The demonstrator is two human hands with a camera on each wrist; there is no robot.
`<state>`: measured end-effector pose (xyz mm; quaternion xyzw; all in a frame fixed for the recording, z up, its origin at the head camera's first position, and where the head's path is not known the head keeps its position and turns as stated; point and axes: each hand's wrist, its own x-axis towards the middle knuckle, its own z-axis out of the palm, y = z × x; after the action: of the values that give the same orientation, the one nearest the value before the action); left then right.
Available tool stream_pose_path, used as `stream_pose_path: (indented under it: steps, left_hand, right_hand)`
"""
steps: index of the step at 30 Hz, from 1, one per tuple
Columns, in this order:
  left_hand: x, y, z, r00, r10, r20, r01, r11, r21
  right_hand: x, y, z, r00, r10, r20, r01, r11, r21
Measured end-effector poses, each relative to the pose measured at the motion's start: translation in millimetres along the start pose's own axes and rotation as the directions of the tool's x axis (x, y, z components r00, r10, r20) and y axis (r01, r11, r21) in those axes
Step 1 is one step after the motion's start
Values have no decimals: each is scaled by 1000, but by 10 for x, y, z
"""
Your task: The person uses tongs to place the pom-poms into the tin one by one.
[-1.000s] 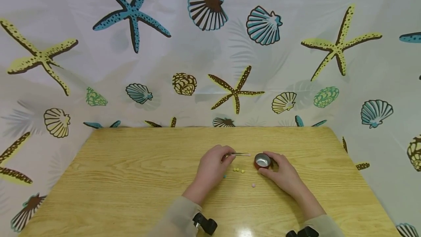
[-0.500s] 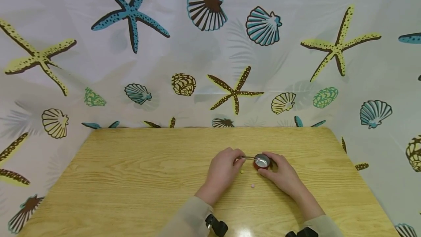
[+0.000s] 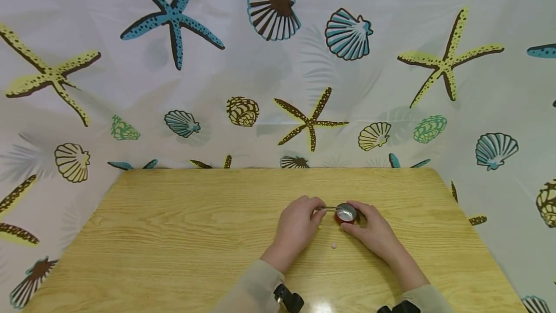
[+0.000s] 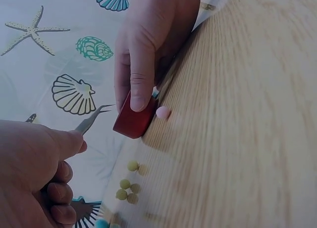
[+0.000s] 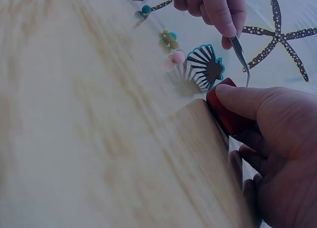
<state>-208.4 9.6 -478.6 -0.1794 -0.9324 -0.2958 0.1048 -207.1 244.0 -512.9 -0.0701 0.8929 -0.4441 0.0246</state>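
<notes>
In the head view my left hand [image 3: 298, 228] pinches thin metal tweezers [image 3: 331, 208], which reach over the rim of a small round red tin [image 3: 345, 213] with a silvery inside. Their bent tips [image 4: 107, 108] stand slightly apart in the left wrist view, with no bead visible between them. My right hand [image 3: 374, 232] grips the tin from the right, thumb [image 5: 237, 97] on its near side. Close by on the wooden table lies a pink bead [image 3: 334, 246]. Several yellow-green beads [image 4: 125, 184] and a blue bead [image 4: 102, 223] lie near my left hand. The tin's contents cannot be made out.
The wooden table [image 3: 173, 235] ends at a back edge against a hanging cloth [image 3: 208, 76] printed with shells and starfish. In the right wrist view a teal bead [image 5: 146, 9] lies farther off from the tin. A black wrist camera [image 3: 288, 298] sits on my left sleeve.
My left hand has moved right, bringing the tweezers from beside the tin to over its opening. A pale speck at their tips earlier is no longer seen there. My right hand keeps its hold.
</notes>
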Motion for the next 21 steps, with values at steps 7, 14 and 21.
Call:
stream_pose_path:
  steps: [7, 14, 21]
  left_hand:
    - [-30, -60, -63, 999, -9, -39, 9, 1000, -7]
    - [-86, -145, -195, 995, -31, -90, 31, 999, -11]
    - [-163, -310, -324, 991, -79, -111, 77, 997, -26]
  right_hand:
    - [-28, -21, 0, 1000, 5, -4, -5, 1000, -9]
    - [-40, -33, -2, 1000, -2, -5, 2, 1000, -16]
    - [-41, -36, -7, 1000, 2, 6, -2, 1000, -8]
